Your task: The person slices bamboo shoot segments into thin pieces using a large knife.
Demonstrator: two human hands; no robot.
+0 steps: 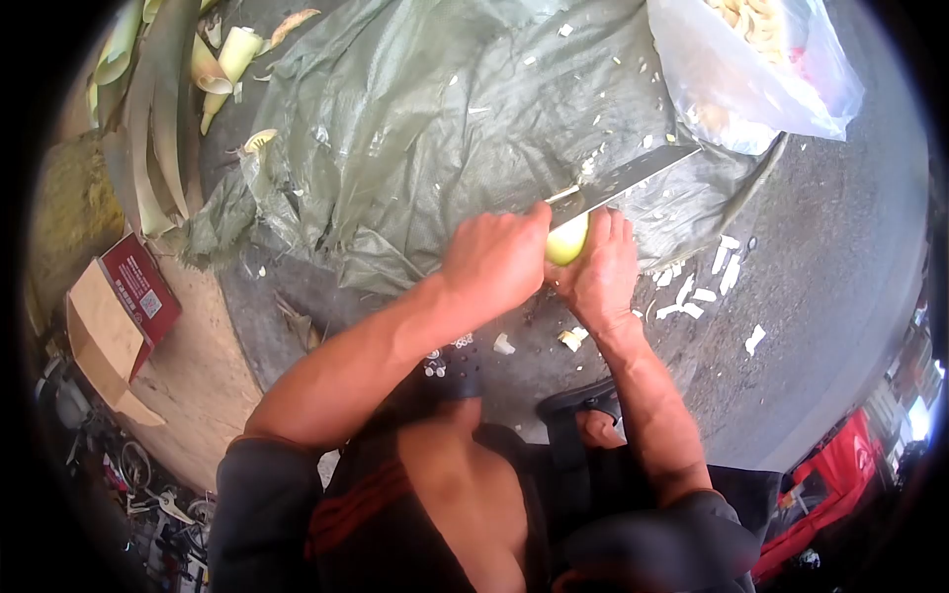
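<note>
My left hand (499,255) is closed round the handle end of a long, wide-bladed knife (633,176), whose blade points up and to the right. Against the near side of the blade sits a pale green, rounded piece (567,240), gripped by my right hand (601,272) with its fingers curled beside it. The two hands are close together over the near edge of a grey-green plastic sheet (395,148). Small white scraps (590,163) lie on the sheet just beyond the blade.
A clear plastic bag (820,94) of pale pieces stands at the upper right. White strips (730,275) lie on the grey ground (811,247). At the left are long leafy stalks (163,128) and a red-and-tan cardboard box (109,331). My legs and sandals are below.
</note>
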